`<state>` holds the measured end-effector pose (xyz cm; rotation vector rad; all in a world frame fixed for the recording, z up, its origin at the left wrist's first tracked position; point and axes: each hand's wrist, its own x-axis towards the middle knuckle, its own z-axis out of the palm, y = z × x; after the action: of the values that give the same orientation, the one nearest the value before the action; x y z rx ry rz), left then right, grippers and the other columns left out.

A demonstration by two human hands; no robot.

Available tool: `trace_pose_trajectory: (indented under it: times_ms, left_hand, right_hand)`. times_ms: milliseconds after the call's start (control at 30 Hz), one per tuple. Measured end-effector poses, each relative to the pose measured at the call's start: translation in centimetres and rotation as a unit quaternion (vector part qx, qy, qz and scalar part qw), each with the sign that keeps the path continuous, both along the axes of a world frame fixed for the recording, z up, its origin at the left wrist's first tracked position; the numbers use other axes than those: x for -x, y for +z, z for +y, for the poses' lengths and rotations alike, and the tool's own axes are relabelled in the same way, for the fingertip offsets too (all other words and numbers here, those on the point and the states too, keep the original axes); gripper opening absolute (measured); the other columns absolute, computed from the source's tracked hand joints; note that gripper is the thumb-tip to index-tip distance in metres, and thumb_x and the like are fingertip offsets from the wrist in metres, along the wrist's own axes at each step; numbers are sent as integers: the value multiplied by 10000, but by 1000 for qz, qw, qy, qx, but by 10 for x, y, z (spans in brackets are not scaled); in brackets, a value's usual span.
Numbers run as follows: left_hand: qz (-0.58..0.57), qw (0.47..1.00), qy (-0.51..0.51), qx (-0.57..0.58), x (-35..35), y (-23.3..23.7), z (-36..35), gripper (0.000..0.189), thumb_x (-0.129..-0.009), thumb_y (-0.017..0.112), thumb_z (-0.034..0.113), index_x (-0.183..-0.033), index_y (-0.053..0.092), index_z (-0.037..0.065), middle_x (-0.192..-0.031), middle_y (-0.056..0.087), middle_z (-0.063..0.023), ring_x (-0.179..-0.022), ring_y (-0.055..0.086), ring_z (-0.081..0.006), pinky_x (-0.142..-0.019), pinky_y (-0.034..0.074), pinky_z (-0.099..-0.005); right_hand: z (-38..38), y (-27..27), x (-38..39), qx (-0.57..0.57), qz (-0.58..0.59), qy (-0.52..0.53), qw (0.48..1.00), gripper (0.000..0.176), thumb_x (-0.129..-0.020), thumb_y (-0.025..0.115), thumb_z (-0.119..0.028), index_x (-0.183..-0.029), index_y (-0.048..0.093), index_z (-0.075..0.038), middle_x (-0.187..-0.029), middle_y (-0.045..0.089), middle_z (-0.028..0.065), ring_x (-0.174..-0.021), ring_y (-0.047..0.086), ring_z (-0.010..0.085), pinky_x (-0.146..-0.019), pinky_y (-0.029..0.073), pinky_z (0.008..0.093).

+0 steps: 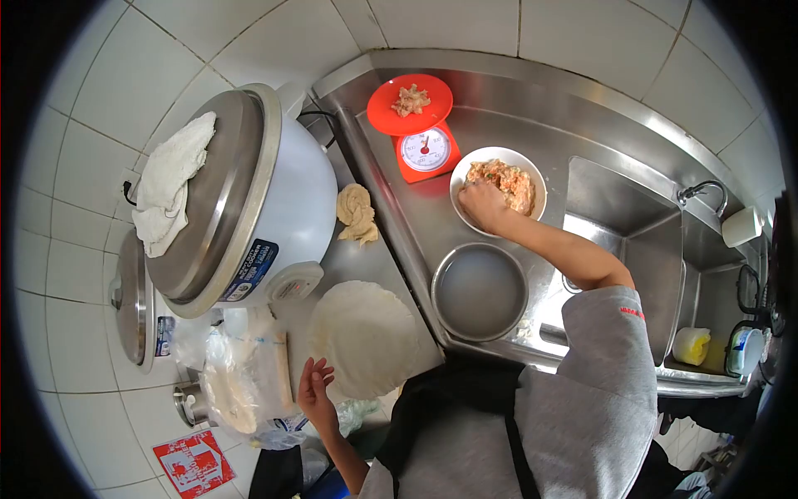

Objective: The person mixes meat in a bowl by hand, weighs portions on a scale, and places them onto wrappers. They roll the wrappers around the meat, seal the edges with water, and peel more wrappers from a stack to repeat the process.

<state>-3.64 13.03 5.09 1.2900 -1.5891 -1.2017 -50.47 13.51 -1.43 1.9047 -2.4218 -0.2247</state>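
My right hand (484, 205) is down in a white bowl (540, 185), fingers curled into a pinkish-orange minced mixture (517, 188); the fingertips are hidden. To the upper left of this bowl, a red kitchen scale (409, 162) carries a small lump of minced mixture (411, 101) on its pan. A steel bowl (480, 293) of cloudy liquid stands in front of the white one. My left hand (316, 387), holding nothing, hovers palm up with fingers loosely apart. It is beside a pale, round, flat sheet (366, 337) on the counter.
A large rice cooker (303, 183) with a white cloth (173, 179) on its lid stands at the left. A crumpled tan lump (357, 214) lies next to it. Plastic bags (237, 378) are near my left hand. A sink (619, 200) with a tap (702, 191) is at the right.
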Motion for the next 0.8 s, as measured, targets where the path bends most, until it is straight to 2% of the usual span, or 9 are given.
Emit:
trace_pose_trajectory:
  times_ms: [300, 333, 367, 467, 533, 633, 700, 733, 800]
  left_hand:
    - [16, 1000, 15, 4, -7, -1, 2, 369, -966, 502, 184, -1266, 507, -30, -1096, 637, -164, -893, 633, -189, -755, 518, -294]
    - [19, 1000, 17, 3, -7, -1, 3, 368, -966, 502, 182, -1266, 507, -30, -1095, 638, -164, -894, 634, -189, -755, 518, -293]
    - [21, 1000, 20, 3, -8, -1, 3, 368, -966, 502, 182, -1266, 507, -30, -1095, 638, -164, -894, 634, -189, -755, 518, -293]
    - [15, 1000, 16, 8, -8, 0, 6, 362, -966, 498, 179, -1262, 511, -30, -1091, 639, -163, -892, 634, -188, -755, 518, -295]
    - [13, 1000, 14, 10, -5, 3, 5, 358, -967, 494, 178, -1258, 515, -29, -1089, 639, -164, -890, 635, -189, -753, 520, -299]
    - [-2, 1000, 15, 8, -3, 8, 5, 398, -966, 498, 203, -1293, 487, -23, -1104, 636, -152, -887, 629, -176, -752, 513, -289]
    - [4, 1000, 18, 16, -5, 8, 8, 378, -966, 496, 191, -1275, 502, -28, -1095, 638, -157, -885, 632, -184, -750, 516, -295]
    - [7, 1000, 23, 18, -8, 8, 10, 360, -966, 495, 179, -1256, 516, -32, -1086, 640, -161, -883, 636, -192, -749, 519, -300]
    - [11, 999, 40, 22, -16, 6, 15, 361, -965, 496, 181, -1256, 517, -32, -1084, 641, -160, -883, 636, -192, -748, 519, -299]
  right_hand:
    - [3, 40, 13, -32, -82, -22, 996, 119, -763, 616, -70, -852, 684, -31, -919, 676, 179, -843, 675, 296, -707, 551, 389]
    - [3, 38, 20, 115, -97, -53, 987, 113, -761, 605, -57, -814, 670, 19, -874, 668, 211, -796, 667, 352, -706, 550, 413]
    - [-10, 40, 38, 122, -152, -68, 978, 119, -764, 603, -58, -810, 669, 29, -856, 663, 220, -793, 662, 361, -701, 546, 416]
    - [-42, 89, 72, 252, -260, -28, 932, 144, -774, 614, -82, -829, 673, 38, -811, 644, 243, -769, 652, 366, -676, 529, 410]
    - [-74, 113, 79, 362, -318, -33, 876, 186, -836, 618, -194, -813, 673, -18, -602, 574, 199, -536, 584, 313, -568, 471, 387]
    - [-124, 115, 91, 436, -364, -20, 823, 160, -821, 620, -141, -846, 693, -1, -743, 664, 184, -638, 645, 286, -651, 520, 362]
    - [-153, 103, 100, 326, -664, -67, 670, 145, -811, 653, -163, -824, 702, -27, -729, 681, 114, -621, 641, 185, -633, 519, 323]
    - [-170, 91, 108, 316, -577, -90, 747, 132, -760, 713, -156, -810, 703, -34, -735, 680, 77, -629, 628, 122, -604, 507, 274]
    - [-178, 70, 115, 353, -591, -79, 721, 137, -737, 733, -152, -800, 704, -34, -729, 679, 80, -632, 631, 126, -600, 505, 270]
